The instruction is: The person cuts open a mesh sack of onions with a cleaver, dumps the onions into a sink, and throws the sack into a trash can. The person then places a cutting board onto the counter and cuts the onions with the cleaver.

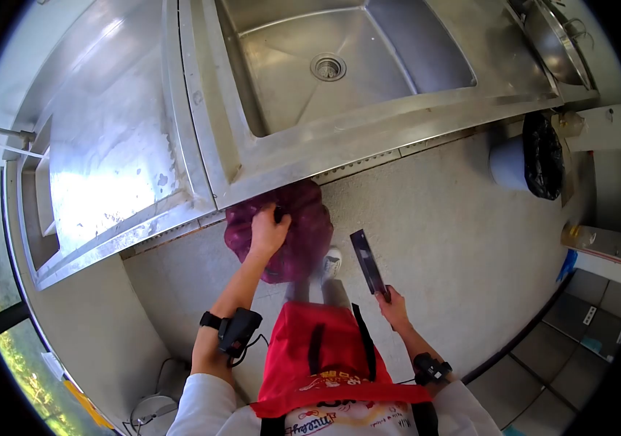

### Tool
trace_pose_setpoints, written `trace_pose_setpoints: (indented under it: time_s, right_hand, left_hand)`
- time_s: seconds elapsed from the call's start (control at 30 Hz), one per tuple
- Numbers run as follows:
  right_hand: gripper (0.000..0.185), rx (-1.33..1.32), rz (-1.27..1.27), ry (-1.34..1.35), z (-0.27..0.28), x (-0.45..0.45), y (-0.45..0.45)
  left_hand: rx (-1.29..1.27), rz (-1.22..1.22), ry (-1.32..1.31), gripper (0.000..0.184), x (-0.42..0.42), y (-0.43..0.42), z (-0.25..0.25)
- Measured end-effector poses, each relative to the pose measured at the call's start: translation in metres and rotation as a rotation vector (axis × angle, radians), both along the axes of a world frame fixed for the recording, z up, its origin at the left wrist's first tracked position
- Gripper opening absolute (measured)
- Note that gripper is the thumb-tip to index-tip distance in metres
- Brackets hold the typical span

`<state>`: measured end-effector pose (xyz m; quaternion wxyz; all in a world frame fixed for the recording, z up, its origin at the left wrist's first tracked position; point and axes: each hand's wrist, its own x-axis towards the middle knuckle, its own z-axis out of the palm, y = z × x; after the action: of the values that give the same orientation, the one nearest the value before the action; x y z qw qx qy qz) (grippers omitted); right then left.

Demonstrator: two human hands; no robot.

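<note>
Head view: left hand point(270, 229) over the upper side of a purple mesh bag point(310, 243); its grip is nearly closed, thumb and fingers curled round a small dark piece point(278, 214) at the bag; whether that piece belongs to the bag, cannot tell. Bag bulges out below and to both sides of this grip, on the floor point(427, 211), against the front of the steel counter; contents not readable through the mesh. Right hand point(393, 307) well apart from the bag, low and to the right; grip closed round the near end of a long, flat dark tool point(368, 260), its far end pointing up and slightly left, clear of the bag. White shoe point(332, 262) between the two grips, just beside the bag. Beyond the left grip, a steel sink point(281, 62) with a round drain point(328, 67); off to its left, a wet-looking steel tabletop point(107, 138); far right of both grips, a bin point(507, 164) with a black liner point(543, 160).
</note>
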<state>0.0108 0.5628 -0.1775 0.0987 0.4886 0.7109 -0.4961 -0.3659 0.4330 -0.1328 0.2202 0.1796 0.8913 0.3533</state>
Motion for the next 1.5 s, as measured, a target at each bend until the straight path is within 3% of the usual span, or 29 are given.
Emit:
trace_pose_setpoints:
  time_s: [0.07,0.17,0.3,0.4,0.5,0.6,0.7,1.07,1.3,1.5]
  right_hand:
    - [0.022,-0.061,-0.045,-0.035,-0.006,-0.001,-0.002]
    - [0.019,-0.033,0.008,-0.036,-0.005,-0.024,-0.007]
    - [0.018,-0.145,0.032,0.059,0.015,-0.073,-0.002]
    - [0.017,-0.064,0.126,0.116,-0.002,-0.083,-0.007]
    - [0.017,-0.064,0.162,0.184,-0.009,-0.094,-0.011]
    - [0.017,-0.059,0.246,0.27,0.024,-0.128,-0.011]
    - [0.018,-0.053,0.316,0.376,0.02,-0.154,-0.021]
    - [0.021,-0.109,0.501,0.308,0.003,-0.195,-0.037]
    - [0.022,-0.083,0.557,0.437,-0.036,-0.237,-0.065]
    - [0.023,-0.037,0.575,0.43,-0.043,-0.274,-0.087]
  left_hand:
    - [-0.056,-0.158,0.036,0.032,0.004,-0.002,-0.01]
    - [0.011,-0.16,0.046,0.034,0.008,-0.029,-0.025]
    - [0.005,0.13,-0.076,0.029,0.004,-0.096,-0.051]
    - [0.044,0.184,-0.137,0.032,-0.011,-0.092,-0.037]
    - [-0.211,0.098,-0.081,0.036,-0.007,-0.081,-0.015]
    - [-0.241,0.094,0.01,0.036,0.003,-0.108,-0.049]
    - [-0.263,0.128,-0.032,0.035,0.001,-0.106,-0.043]
    - [-0.063,0.197,0.033,0.019,0.006,-0.109,-0.03]
    - [0.068,0.267,0.036,0.015,0.001,-0.102,-0.027]
    - [0.04,0.322,-0.008,0.016,-0.011,-0.157,-0.042]
